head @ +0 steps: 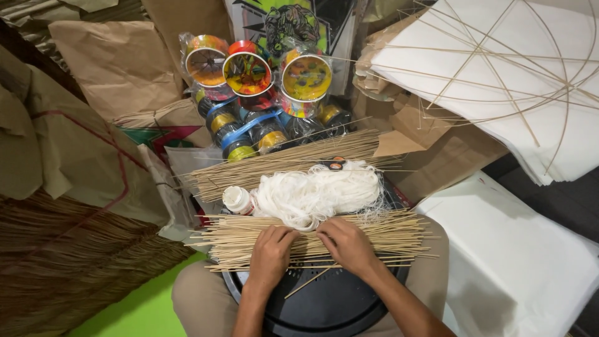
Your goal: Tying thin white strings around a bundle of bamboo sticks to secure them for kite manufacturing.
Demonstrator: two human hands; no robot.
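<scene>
My left hand (269, 253) and my right hand (347, 244) both lie palm-down on the near bundle of thin bamboo sticks (387, 232), which runs crosswise over the round black tray (331, 306) resting on my lap. The fingers of each hand are curled down into the sticks, pressing and sorting among them — neither hand is closed around anything, and I cannot tell whether any fingertip has pinched out a single stick. 1 loose stick (309, 282) slants away from the bundle onto the black tray, just below my hands. Just beyond my fingertips sits a heap of white thread (315, 192), with a small white bottle (238, 200) touching its left side. Behind the thread lies a second bundle of sticks (281, 163), tilted up toward the right. Farther back stand 3 bright thread spools (248, 73) wrapped in clear plastic, above several smaller reels. To my right are white paper sheets with thin stick frames (499, 75) — and brown paper (112, 62) is piled on my left.
</scene>
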